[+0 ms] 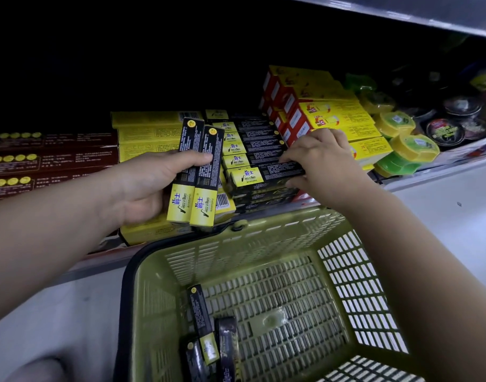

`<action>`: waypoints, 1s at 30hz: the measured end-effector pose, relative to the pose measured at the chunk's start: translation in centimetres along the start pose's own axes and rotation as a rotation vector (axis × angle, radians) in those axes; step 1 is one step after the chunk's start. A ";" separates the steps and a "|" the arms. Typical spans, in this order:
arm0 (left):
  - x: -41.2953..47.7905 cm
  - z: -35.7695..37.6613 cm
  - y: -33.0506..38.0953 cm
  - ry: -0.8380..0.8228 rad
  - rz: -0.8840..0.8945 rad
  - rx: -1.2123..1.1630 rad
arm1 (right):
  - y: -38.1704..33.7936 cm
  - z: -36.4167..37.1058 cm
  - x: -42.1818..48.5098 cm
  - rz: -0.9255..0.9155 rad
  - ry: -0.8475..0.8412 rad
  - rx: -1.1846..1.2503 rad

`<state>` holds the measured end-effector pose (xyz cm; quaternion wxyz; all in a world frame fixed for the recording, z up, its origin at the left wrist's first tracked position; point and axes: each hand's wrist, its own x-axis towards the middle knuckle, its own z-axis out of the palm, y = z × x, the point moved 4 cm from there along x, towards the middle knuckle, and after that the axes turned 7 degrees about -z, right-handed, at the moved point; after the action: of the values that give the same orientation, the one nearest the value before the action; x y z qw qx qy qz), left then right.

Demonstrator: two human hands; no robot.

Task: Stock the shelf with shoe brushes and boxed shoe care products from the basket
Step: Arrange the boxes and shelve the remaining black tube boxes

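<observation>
My left hand (145, 186) grips two long black-and-yellow shoe care boxes (200, 175), held upright side by side in front of the shelf. My right hand (323, 164) pinches the right end of another such box (263, 176) lying on top of a stack of the same boxes (252, 142) on the shelf. Below, the green plastic basket (346, 271) holds a few more black boxes (208, 334) in its near left corner.
Yellow boxes (150, 133) and dark red boxes (51, 158) fill the shelf on the left. Red-and-yellow boxes (332, 114), round green-yellow tubs (401, 144) and dark round tins (445, 130) stand on the right. A grey upper shelf (429, 12) hangs overhead. The basket's black handle (126, 285) lies along its left rim.
</observation>
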<state>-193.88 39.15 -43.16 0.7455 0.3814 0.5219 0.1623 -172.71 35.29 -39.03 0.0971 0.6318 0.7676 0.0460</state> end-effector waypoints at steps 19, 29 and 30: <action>-0.7 -1.6 0.4 -0.086 0.061 0.043 | -6.4 -5.1 2.5 -0.362 0.224 0.497; 2.3 -1.6 -1.1 -0.068 -0.044 -0.172 | 0.1 -3.0 3.0 -0.023 -0.008 0.320; 2.4 -1.2 -1.3 -0.069 -0.065 -0.188 | 0.2 -2.9 3.2 -0.005 -0.046 0.298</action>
<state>-194.17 40.32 -45.84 0.8004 0.2979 0.4906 0.1730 -173.71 38.57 -36.45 0.0197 0.6382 0.7651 -0.0832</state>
